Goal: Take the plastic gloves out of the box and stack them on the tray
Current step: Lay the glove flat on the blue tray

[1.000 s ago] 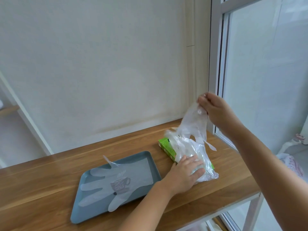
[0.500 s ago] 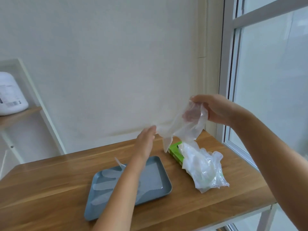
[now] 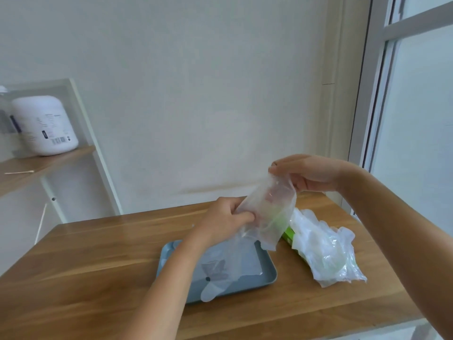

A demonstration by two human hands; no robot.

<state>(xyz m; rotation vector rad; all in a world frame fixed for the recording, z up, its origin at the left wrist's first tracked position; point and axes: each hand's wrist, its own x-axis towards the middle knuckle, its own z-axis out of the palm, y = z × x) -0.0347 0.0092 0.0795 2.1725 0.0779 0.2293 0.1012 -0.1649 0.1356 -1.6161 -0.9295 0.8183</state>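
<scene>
Plastic glove (image 3: 268, 209) hangs just above the tray (image 3: 269, 267), my right hand (image 3: 311, 175) pinching its top and my left hand (image 3: 224, 223) gripping its lower part, so I'd stretch it flat before laying it squarely on the one lying there.

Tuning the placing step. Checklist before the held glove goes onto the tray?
1. Grip: right hand and left hand both pinch the held glove: ok.
2. Flatness: the held glove is crumpled: not ok.
3. Separation: held glove clear of the pile by the box: cannot tell.
4. Target: tray close below the held glove: ok.
5. Stack: glove on tray has one finger over the near rim: not ok.
</scene>
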